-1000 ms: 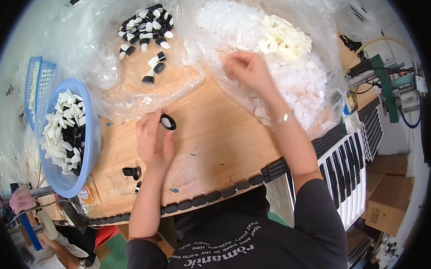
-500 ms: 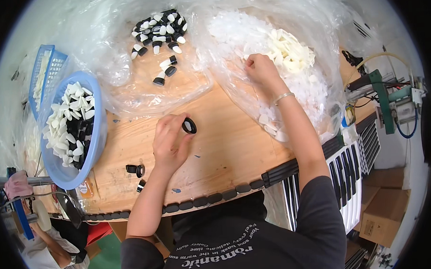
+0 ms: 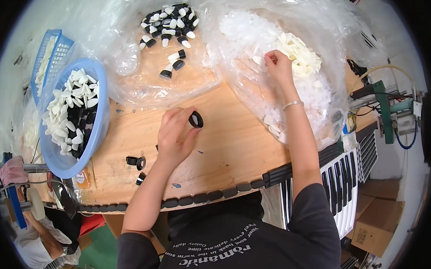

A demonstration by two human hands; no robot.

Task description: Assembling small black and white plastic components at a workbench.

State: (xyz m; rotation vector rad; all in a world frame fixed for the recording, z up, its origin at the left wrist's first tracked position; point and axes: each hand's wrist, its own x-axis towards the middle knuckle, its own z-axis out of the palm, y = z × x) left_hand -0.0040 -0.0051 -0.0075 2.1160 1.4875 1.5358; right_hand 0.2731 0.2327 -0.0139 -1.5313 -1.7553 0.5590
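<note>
Beside blue basin [image 3: 99, 134] of white-and-black caps: hands clamped on black ring [image 3: 196, 119], white piece [image 3: 268, 61].

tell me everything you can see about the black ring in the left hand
The black ring is a small round cap-like piece, apparently plastic, with an open centre. The left hand pinches it at its fingertips, tilted so the opening shows, just above the wooden tabletop. Only the fingers touch it.

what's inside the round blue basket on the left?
The round blue basket holds a heap of small white pieces with black pieces mixed in below them. The heap hides the basket's bottom, so whatever lies deeper cannot be seen.
</note>
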